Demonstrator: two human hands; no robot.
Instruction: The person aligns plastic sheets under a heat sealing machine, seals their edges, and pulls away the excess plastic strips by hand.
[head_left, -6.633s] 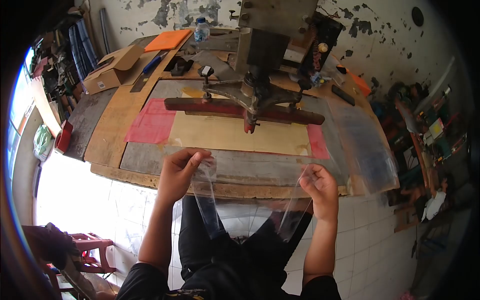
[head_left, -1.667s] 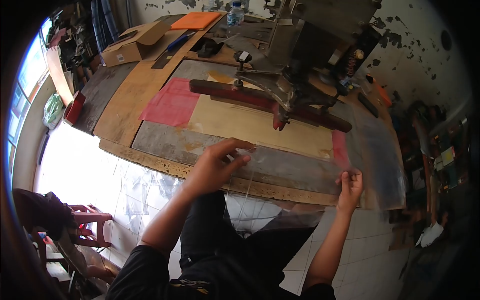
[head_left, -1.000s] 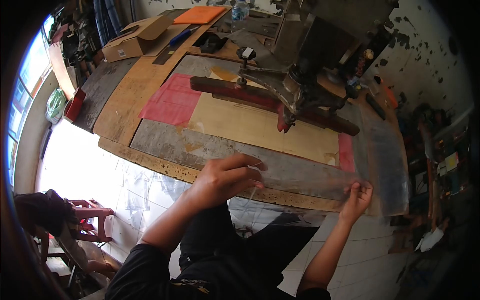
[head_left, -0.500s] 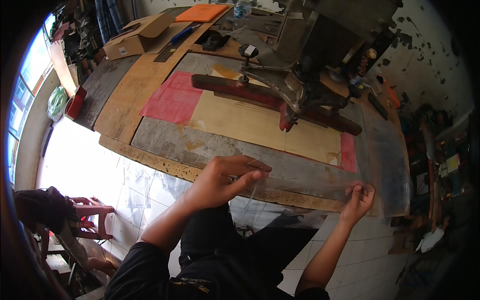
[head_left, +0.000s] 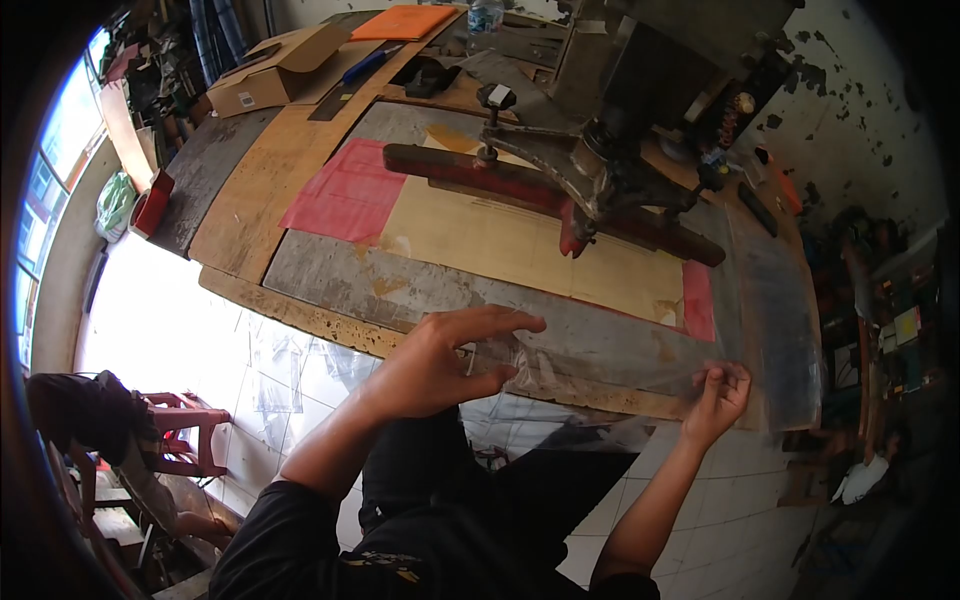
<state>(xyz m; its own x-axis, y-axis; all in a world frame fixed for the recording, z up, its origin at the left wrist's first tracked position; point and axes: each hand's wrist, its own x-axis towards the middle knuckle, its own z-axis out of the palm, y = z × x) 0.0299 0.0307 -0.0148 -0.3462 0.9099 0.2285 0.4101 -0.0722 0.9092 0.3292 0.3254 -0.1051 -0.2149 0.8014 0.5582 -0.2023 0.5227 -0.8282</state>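
A clear plastic sheet [head_left: 610,375] stretches between my two hands, over the front edge of the table and above my lap. At its left end my left hand [head_left: 430,362] has thumb and fingers spread apart, with the crumpled edge of the film close to the fingertips. My right hand [head_left: 718,395] pinches the sheet's right end between thumb and curled fingers. Beyond them, a cream sheet [head_left: 480,235] with red pieces [head_left: 345,195] at its ends lies on the grey metal plate [head_left: 330,275]. Above it hangs the long bar [head_left: 480,178] of a press [head_left: 620,150].
More clear plastic [head_left: 785,340] lies on the table's right side. A cardboard box [head_left: 255,95], an orange folder [head_left: 405,23] and a water bottle [head_left: 485,20] sit at the back. At lower left, a person [head_left: 120,440] is beside a red stool [head_left: 200,430].
My left thumb and fingers have spread wider apart, and the film's left edge has bunched up near them. My right hand stays almost in place, still pinching.
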